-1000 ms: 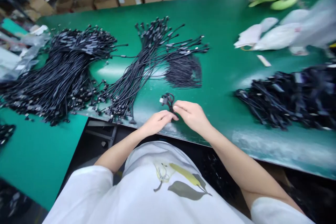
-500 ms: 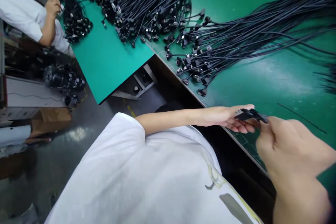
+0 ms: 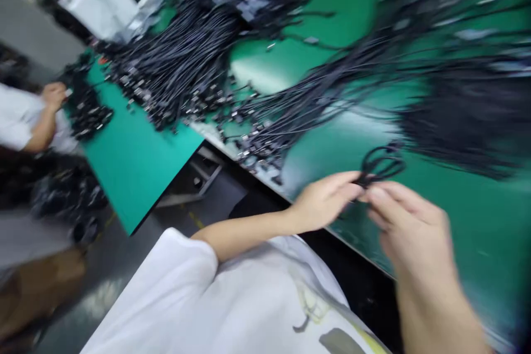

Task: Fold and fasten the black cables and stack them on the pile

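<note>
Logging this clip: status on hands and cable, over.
Left hand and right hand both pinching coiled cable over green table. Cable bundles lie beyond. Frame blurred.

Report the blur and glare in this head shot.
Head view: motion blur throughout, worst toward the picture's right edge, where the cable piles smear into streaks; the right hand is softer than the left hand; the cable they pinch reads as a loop. Head view: white glare on the mat between piles.

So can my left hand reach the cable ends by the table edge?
Probably yes: the cable ends lie just beside the left hand with nothing between, though it pinches a coiled cable.
</note>
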The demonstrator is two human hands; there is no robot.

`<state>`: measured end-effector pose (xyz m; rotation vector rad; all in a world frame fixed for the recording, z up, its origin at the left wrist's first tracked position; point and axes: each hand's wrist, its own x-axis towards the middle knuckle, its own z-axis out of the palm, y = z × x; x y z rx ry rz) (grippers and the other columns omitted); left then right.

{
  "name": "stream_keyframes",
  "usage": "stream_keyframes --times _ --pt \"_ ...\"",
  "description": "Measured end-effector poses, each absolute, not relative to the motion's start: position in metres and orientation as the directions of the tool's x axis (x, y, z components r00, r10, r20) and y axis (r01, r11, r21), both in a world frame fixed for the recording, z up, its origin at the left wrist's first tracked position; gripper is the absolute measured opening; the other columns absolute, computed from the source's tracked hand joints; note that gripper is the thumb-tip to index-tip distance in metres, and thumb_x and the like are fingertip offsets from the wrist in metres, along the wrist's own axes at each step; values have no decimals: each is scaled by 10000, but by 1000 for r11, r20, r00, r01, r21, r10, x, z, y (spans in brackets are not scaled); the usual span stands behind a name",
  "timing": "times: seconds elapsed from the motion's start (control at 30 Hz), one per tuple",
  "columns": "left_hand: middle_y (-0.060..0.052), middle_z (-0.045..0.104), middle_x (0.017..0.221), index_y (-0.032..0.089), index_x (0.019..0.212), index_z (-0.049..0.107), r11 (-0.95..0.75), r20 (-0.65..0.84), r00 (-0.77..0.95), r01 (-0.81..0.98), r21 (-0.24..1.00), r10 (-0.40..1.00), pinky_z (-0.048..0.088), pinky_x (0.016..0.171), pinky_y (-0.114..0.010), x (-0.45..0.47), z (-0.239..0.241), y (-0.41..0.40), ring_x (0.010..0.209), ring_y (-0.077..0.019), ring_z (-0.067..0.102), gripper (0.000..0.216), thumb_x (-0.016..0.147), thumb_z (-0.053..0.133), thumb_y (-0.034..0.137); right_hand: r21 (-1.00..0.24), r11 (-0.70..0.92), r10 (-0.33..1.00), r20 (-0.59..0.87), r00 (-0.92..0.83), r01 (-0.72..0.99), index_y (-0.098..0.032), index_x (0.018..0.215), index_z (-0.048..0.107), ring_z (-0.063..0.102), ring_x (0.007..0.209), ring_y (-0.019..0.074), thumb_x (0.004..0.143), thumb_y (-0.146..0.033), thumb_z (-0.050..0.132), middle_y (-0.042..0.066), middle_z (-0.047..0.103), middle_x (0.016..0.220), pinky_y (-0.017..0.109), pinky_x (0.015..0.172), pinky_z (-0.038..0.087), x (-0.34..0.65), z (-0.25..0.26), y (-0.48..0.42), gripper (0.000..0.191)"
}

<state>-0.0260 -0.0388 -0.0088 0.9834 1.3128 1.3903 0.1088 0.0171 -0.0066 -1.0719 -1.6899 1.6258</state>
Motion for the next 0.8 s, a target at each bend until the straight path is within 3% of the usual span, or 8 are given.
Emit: stream_keyframes --times 0.13,0.37,0.43,0.53,0.6,0.67,0.73,0.8 --pt "-126 648 1257 160 1195 595 27 -51 -117 -198 980 992 388 1093 -410 -33 -5 -20 1199 -244 578 471 942 432 522 -970 84 856 -48 -515 230 -193 655 598 493 553 135 852 -443 558 4 562 608 262 530 376 93 12 29 320" --pt "-100 684 1131 177 1071 563 116 -129 -49 -218 969 990 445 988 -347 -19 5 6 1072 -197 624 333 914 525 469 -754 451 821 141 -553 477 -190 818 607 624 794 171 982 -318 360 67 690 879 280 722 458 119 15 35 323" --pt "-64 694 971 184 1010 534 128 -142 -96 -134 983 985 486 865 -300 -13 8 7 904 -162 641 317 912 521 485 -716 496 798 154 -583 491 -197 860 627 627 810 170 994 -311 349 62 685 885 281 739 461 134 24 38 328" --pt "29 587 705 196 990 482 169 -177 -113 -76 983 978 444 598 -217 -6 10 9 588 -94 529 305 925 487 494 -756 432 881 238 -408 491 -191 1005 629 613 792 166 953 -398 472 73 646 943 276 700 476 151 36 49 265" --pt "61 512 636 191 1065 481 184 -187 -49 -55 981 981 380 506 -203 -1 11 9 497 -76 439 315 939 462 479 -774 423 898 289 -331 471 -180 1201 558 613 863 184 884 -456 582 113 603 1110 285 692 497 155 40 58 421" --pt "59 508 647 182 1143 484 181 -180 41 -25 983 983 375 500 -206 3 13 7 494 -74 435 335 944 463 451 -747 499 851 329 -408 440 -188 1235 537 606 938 196 892 -424 580 116 589 1163 296 744 506 152 40 66 419" --pt "36 556 729 180 1188 482 176 -177 137 13 984 975 426 576 -219 5 16 5 565 -84 498 351 921 523 405 -693 578 796 364 -484 431 -189 1085 600 599 924 184 951 -350 493 88 629 1037 292 793 488 149 38 72 236" --pt "2 606 848 183 1210 478 169 -180 192 71 983 965 470 710 -254 4 19 4 702 -116 573 380 888 583 354 -645 613 779 396 -486 456 -183 934 611 590 860 171 986 -323 418 71 634 907 279 789 468 148 34 75 244"
